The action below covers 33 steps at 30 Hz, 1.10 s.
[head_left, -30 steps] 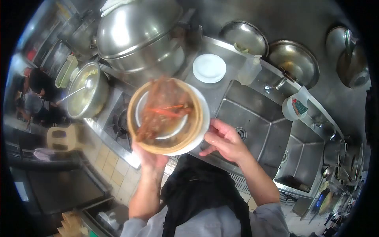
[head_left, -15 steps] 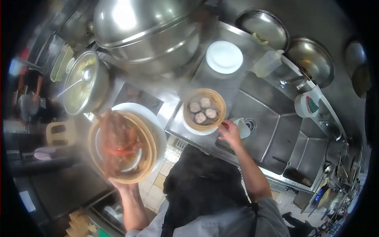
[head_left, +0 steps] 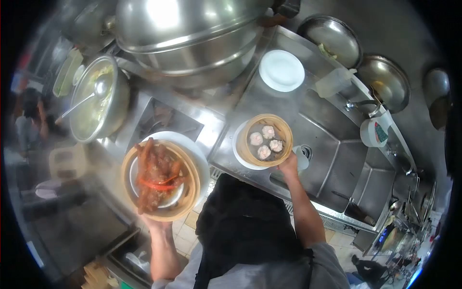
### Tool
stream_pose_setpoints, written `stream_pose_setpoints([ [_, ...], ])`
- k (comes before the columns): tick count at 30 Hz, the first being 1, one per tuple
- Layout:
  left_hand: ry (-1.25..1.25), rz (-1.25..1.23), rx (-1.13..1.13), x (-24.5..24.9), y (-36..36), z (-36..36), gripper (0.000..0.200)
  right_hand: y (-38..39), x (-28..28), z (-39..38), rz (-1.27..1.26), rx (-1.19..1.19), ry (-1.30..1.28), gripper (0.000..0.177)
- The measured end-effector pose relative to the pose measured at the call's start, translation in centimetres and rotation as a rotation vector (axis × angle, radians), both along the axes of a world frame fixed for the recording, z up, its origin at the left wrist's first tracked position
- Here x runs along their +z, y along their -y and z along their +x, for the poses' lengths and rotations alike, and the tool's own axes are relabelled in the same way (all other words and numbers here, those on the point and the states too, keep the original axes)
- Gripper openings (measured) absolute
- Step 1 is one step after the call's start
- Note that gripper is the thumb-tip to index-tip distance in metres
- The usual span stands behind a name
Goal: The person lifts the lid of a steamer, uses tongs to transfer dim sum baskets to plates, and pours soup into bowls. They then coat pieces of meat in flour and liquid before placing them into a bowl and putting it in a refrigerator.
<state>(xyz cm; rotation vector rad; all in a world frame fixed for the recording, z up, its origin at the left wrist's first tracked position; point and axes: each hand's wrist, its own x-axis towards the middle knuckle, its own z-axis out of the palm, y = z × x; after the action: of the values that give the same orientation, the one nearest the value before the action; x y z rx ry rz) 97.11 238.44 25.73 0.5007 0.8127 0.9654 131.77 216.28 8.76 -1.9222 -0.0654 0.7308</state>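
My left hand (head_left: 156,224) is under a round bamboo steamer (head_left: 193,190), supporting it from below with its fingers hidden. In the steamer a metal dish (head_left: 133,176) holds glossy red-brown chicken feet (head_left: 156,168) topped with a red strip. A white plate (head_left: 202,166) shows behind that steamer. My right hand (head_left: 288,166) grips the near right side of a second bamboo steamer (head_left: 250,153), which holds several pale pink-topped dumplings (head_left: 263,152). This steamer overlaps a white plate (head_left: 237,144) on the steel counter, sitting off its centre to the right.
A large domed steel steamer (head_left: 192,62) stands ahead. To its left is a pot (head_left: 113,111) with a ladle (head_left: 100,87). White plates (head_left: 281,71) lie on the counter beside the sink (head_left: 317,154). Woks (head_left: 385,82) sit beyond. Another person (head_left: 31,113) is at far left.
My right hand has shifted the dumpling steamer to the right relative to its plate, baring the plate's left side. The chicken-feet steamer appears slightly farther right, and the steam over it has thinned.
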Motion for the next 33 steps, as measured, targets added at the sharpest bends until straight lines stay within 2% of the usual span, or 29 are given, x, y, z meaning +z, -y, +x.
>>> stream_pose_setpoints([
  [2, -0.036, -0.009, 0.022, -0.6, -0.2, -0.1, 0.068, 1.2, -0.8, -0.5, 0.168, -0.092, -0.054, 0.03],
  [3, -0.032, -0.01, 0.007, -0.9, -0.2, -0.1, 0.068, 1.8, -1.2, -0.8, 0.168, -0.107, -0.049, 0.03],
  [5, -0.013, 0.014, -0.051, -1.4, 0.0, -0.1, 0.072, 2.7, -2.3, -1.5, 0.34, -0.249, 0.023, 0.034],
  [6, 0.07, 0.061, -0.126, -1.5, 0.2, -0.1, 0.078, 3.0, -2.8, -1.9, 0.339, -0.265, 0.028, 0.034],
  [8, 0.068, 0.069, -0.179, -1.6, -0.1, 0.4, 0.08, 3.6, -4.0, -2.1, 0.519, -0.409, -0.028, 0.039],
  [9, 0.061, 0.082, -0.216, -1.4, -0.2, 0.8, 0.083, 4.0, -4.6, -2.0, 0.521, -0.425, -0.023, 0.039],
  [11, 0.076, 0.066, -0.227, -1.2, -0.2, 1.2, 0.084, 4.0, -5.4, -2.0, 0.541, -0.535, -0.239, 0.041],
  [15, 0.062, 0.0, -0.137, -1.3, -0.5, 0.9, 0.083, 3.4, -5.6, -2.2, 0.635, -0.494, -0.296, 0.039],
  [17, 0.107, 0.083, -0.293, -0.3, -0.2, 2.1, 0.08, 2.8, -5.9, -2.4, 0.404, -0.357, -0.024, 0.038],
  [18, 0.106, 0.089, -0.296, -0.4, -0.2, 2.1, 0.08, 2.5, -4.9, -2.4, 0.41, -0.36, -0.025, 0.038],
  [21, 0.133, 0.119, -0.284, -0.6, -0.4, 2.5, 0.079, 2.6, -1.7, -2.4, 0.189, -0.159, 0.273, 0.036],
  [24, 0.102, 0.101, -0.349, -0.3, -0.6, 3.3, 0.079, 2.5, -1.3, -2.6, 0.324, -0.252, 0.073, 0.031],
  [27, 0.043, 0.075, -0.308, -0.2, -0.8, 3.9, 0.074, 2.7, -2.4, -3.1, 0.385, -0.298, 0.144, 0.027],
  [29, 0.061, 0.055, -0.338, -0.1, -0.9, 4.6, 0.072, 2.4, -2.3, -3.4, 0.612, -0.479, -0.027, 0.026],
  [30, 0.078, 0.035, -0.354, -0.1, -1.0, 4.8, 0.069, 2.6, -1.7, -3.5, 0.612, -0.49, -0.026, 0.026],
  [31, 0.078, 0.035, -0.364, -0.2, -1.2, 4.9, 0.069, 2.9, -1.0, -3.5, 0.521, -0.38, 0.15, 0.025],
  [33, -0.006, -0.016, -0.336, -0.8, -1.9, 5.0, 0.065, 2.8, -0.4, -3.5, 0.425, -0.274, 0.325, 0.025],
])
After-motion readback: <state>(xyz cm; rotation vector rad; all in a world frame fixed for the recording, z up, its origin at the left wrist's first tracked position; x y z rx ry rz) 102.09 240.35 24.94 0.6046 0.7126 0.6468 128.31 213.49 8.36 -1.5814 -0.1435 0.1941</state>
